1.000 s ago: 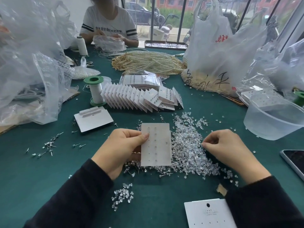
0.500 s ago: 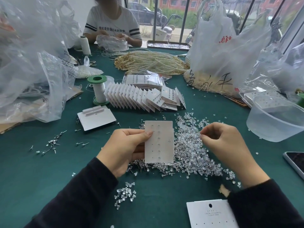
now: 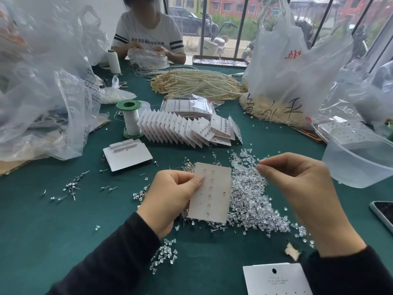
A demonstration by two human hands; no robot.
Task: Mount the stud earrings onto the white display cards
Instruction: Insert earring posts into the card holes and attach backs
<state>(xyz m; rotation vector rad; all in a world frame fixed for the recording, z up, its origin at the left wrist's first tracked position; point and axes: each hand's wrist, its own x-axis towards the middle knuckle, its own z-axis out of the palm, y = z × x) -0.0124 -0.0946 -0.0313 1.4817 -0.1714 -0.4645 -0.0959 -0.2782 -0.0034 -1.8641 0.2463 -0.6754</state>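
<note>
My left hand (image 3: 170, 194) grips a white display card (image 3: 212, 196) by its left edge, thumb on its face, raised above the green table. The card's back faces me, with rows of small holes and several clear backs on it. My right hand (image 3: 297, 184) is lifted to the card's right, fingertips pinched together on something tiny; it looks like a stud earring, too small to be sure. A heap of clear stud earrings and backs (image 3: 253, 201) lies under and between the hands. A blank card (image 3: 276, 279) lies at the near edge.
A fanned row of filled cards (image 3: 187, 130) stands behind the heap, with a green thread spool (image 3: 130, 120) and a flat card stack (image 3: 127, 155) to its left. A clear plastic tub (image 3: 359, 158) and a phone (image 3: 382, 213) sit right. Plastic bags flank both sides; a person works opposite.
My right hand has risen from the heap with its fingertips pinched and moved up beside the card. My left hand has lifted the card slightly.
</note>
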